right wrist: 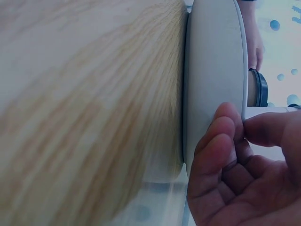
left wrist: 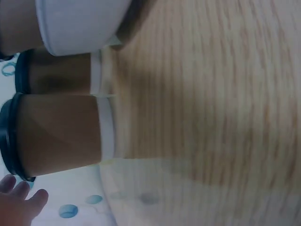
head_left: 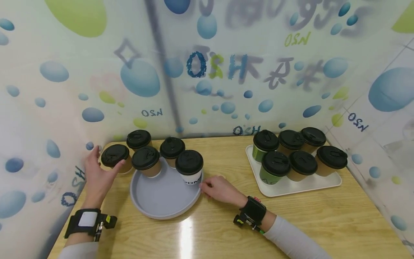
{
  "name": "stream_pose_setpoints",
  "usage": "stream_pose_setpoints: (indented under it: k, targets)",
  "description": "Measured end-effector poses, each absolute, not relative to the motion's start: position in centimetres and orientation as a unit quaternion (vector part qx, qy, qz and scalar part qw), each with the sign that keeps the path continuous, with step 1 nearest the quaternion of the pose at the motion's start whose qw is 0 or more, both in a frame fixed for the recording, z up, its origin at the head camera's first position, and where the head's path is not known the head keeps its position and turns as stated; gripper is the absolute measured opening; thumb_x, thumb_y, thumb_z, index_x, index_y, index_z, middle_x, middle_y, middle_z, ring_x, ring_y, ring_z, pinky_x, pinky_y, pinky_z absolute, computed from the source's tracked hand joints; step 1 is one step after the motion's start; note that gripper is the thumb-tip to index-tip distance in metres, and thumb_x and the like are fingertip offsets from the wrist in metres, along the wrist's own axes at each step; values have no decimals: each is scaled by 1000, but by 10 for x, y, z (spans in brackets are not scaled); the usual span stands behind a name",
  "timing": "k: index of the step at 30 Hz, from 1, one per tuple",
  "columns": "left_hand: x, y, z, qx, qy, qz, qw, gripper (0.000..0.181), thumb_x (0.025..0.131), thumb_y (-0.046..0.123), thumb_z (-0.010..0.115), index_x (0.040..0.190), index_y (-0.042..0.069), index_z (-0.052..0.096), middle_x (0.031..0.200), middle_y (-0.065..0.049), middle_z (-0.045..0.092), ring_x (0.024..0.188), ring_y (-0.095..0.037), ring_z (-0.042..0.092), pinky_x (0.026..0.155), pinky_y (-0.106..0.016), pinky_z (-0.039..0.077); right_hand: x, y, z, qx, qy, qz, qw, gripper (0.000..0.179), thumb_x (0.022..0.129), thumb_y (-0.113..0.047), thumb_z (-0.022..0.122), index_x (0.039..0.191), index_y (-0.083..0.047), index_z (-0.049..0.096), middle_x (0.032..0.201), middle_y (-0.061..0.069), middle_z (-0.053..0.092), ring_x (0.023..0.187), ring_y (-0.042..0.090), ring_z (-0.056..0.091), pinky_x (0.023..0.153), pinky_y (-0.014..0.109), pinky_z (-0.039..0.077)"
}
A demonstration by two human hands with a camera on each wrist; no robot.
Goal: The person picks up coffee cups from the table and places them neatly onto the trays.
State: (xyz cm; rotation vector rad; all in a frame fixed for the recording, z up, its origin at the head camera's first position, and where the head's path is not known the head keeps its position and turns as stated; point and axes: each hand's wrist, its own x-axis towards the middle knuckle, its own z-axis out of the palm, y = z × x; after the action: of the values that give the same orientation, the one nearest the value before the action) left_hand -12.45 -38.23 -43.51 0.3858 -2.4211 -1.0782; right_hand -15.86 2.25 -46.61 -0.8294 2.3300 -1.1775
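Observation:
My left hand (head_left: 98,178) is beside a brown paper cup with a black lid (head_left: 114,154), thumb and fingers spread around its near side. In the left wrist view its fingertips (left wrist: 37,200) are right at the lid of that cup (left wrist: 61,134). My right hand (head_left: 223,190) pinches the rim of a round grey tray (head_left: 161,198) at its right side, thumb over the edge and fingers against the outer wall (right wrist: 214,61). On the tray stand two brown lidded cups (head_left: 146,160) and a white lidded cup with dark lettering (head_left: 189,163).
Another brown lidded cup (head_left: 139,139) stands on the wooden table behind the left one. To the right, a cream rectangular tray (head_left: 300,189) holds several black-lidded cups, green (head_left: 271,178) and brown. A patterned curtain (head_left: 213,108) rises along the table's back edge.

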Motion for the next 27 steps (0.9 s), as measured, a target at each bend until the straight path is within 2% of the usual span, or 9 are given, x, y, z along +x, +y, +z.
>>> stream_pose_setpoints:
  k: [4, 10, 16, 20, 27]
  targets:
    - [-130, -388, -442, 156, -883, -399, 190, 107, 92, 35, 79, 167, 15, 6, 169, -20, 13, 153, -42, 18, 121, -62, 20, -158, 23, -467, -299, 832, -423, 199, 34, 109, -21, 53, 83, -7, 70, 66, -5, 60, 55, 6, 48, 52, 21, 35]
    - [-137, -393, -451, 169, -881, -409, 170, 112, 90, 41, 79, 167, 17, 1, 171, -18, 8, 155, -42, 14, 121, -64, 17, -158, 23, -466, -304, 831, -423, 194, 34, 109, -20, 53, 83, -6, 70, 64, -6, 58, 54, 5, 48, 52, 21, 36]
    - [-142, -396, -461, 183, -875, -418, 162, 112, 91, 38, 79, 166, 14, 0, 171, -21, 9, 155, -43, 16, 122, -62, 17, -158, 22, -466, -306, 832, -419, 195, 35, 109, -20, 52, 83, -5, 69, 64, -5, 58, 54, 5, 47, 52, 21, 34]
    - [-142, -396, -464, 194, -872, -422, 156, 109, 92, 36, 78, 165, 11, 2, 168, -28, 15, 152, -47, 22, 120, -62, 22, -159, 22, -466, -306, 832, -419, 196, 35, 109, -20, 53, 83, -5, 69, 65, -2, 60, 54, 5, 47, 52, 21, 35]
    - [-140, -396, -461, 194, -860, -433, 188, 102, 91, 28, 79, 163, 8, 9, 164, -27, 24, 150, -43, 28, 121, -56, 23, -159, 23, -466, -304, 834, -418, 192, 35, 109, -21, 53, 82, -5, 69, 64, -3, 59, 54, 5, 46, 51, 21, 34]
